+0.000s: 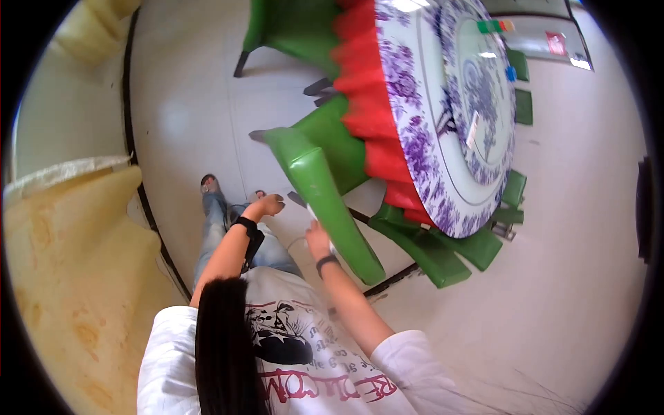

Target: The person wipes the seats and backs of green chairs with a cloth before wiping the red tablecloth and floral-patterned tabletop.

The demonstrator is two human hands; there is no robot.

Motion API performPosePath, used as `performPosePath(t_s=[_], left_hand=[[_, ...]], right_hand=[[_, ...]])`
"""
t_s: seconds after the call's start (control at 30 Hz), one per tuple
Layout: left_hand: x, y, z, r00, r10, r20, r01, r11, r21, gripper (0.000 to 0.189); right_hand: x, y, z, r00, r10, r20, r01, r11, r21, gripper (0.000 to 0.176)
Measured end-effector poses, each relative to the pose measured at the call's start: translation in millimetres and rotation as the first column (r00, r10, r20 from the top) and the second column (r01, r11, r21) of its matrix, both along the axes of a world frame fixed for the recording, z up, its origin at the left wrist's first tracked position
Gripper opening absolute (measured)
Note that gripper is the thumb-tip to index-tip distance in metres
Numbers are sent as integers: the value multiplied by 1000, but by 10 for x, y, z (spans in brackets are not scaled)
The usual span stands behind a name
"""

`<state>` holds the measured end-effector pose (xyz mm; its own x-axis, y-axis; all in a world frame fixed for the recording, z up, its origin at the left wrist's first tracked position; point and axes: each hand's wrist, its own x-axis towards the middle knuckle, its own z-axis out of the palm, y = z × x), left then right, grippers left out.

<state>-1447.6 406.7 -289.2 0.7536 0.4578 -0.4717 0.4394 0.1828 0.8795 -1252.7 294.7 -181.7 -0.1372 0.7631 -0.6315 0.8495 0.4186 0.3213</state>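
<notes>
My left hand [268, 205] is in front of my body over my legs, its fingers curled inward; what they hold, if anything, is too small to make out. My right hand [318, 239] is at the near side of a green chair's tall back [321, 197]. White edges of something thin, like a cloth, show beside its fingers, between the hand and the chair back. The fingers are bent round it and partly blurred. Both wrists have dark bands.
A round table [432, 166] with a purple floral top and red skirt stands beyond the chair, with a glass turntable [487, 104] on it. More green chairs [425, 252] surround it. Yellowish cloth [83, 277] hangs at the left. A dark strip crosses the pale floor.
</notes>
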Motion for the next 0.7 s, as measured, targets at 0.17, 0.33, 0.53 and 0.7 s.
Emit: performPosePath(t_s=[0.17,0.33,0.53,0.7], left_hand=[[-243,857,788,932,327,-155,-313,943,111,45],[-477,1440,1692,885,465,-18,-418,812,407,43],[-757,1484,2447,987,27,161,-121,781,612,76],[-917,1640,2551,983,-174,60,110,817,567,82]], right_hand=[[362,-837,592,486,-736,-470,842,539,27,22],[553,-1171,948,-275,-502,-820,960,-192,-205,29],[120,-722,2220,-78,216,-973,767,-611,-197,29],[-333,4,2551,-210,466,-860,820,-395,-414,35]])
